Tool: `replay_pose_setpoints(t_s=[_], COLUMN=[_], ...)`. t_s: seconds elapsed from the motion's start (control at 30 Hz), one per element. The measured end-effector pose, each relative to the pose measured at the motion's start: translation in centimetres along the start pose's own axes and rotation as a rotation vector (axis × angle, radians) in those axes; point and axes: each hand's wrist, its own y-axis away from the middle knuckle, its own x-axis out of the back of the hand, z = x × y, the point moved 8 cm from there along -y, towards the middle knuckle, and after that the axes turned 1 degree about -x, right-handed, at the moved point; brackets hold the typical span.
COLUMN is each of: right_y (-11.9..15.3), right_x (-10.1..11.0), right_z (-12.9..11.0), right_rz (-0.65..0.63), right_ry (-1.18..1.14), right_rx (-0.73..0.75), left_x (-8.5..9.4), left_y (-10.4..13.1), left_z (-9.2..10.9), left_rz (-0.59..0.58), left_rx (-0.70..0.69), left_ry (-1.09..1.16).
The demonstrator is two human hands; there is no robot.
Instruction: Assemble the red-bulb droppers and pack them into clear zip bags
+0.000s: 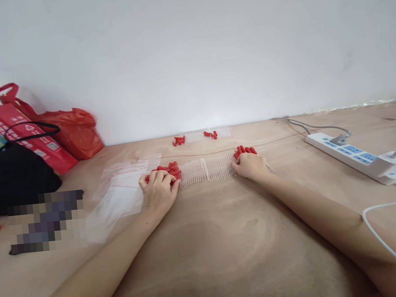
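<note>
Wooden surface (207, 245): row of thin clear sticks (207, 169) extends crosswise between the hands. Left hand (158, 189), curled over small red rounded pieces (174, 166), adjoins its left end; right hand (251, 165), similarly curled, its right. Holds indeterminable.

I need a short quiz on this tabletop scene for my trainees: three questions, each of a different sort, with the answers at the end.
1. Multiple choice: What do the fingers of the left hand rest over?
A) The black bag
B) The red pieces at one end of the clear row
C) The orange item

2. True or false: The white power strip is nearer to the right hand than to the left hand.

3. Short answer: How many separate small red clusters lie beyond the hands, near the wall?

Key: 1. B; 2. True; 3. Two
</note>
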Motion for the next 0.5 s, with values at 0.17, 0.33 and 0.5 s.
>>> replay_pose_setpoints(t_s=[0.17, 0.33, 0.5], right_y=[-0.1, -0.3, -0.5], right_x=[0.0, -0.2, -0.2], right_z=[0.1, 0.1, 0.1], right_rz=[-0.004, -0.009, 0.004], right_ry=[-0.021, -0.049, -0.075], right_rx=[-0.014, -0.033, -0.057], left_x=[-0.3, -0.2, 1.6], left_y=[0.1, 0.0, -0.1], left_z=[0.0, -0.1, 1.3], left_rz=[-0.043, -0.033, 0.040], left_rx=[0.012, 0.031, 0.027], left_ry=[-0.019, 0.018, 0.169])
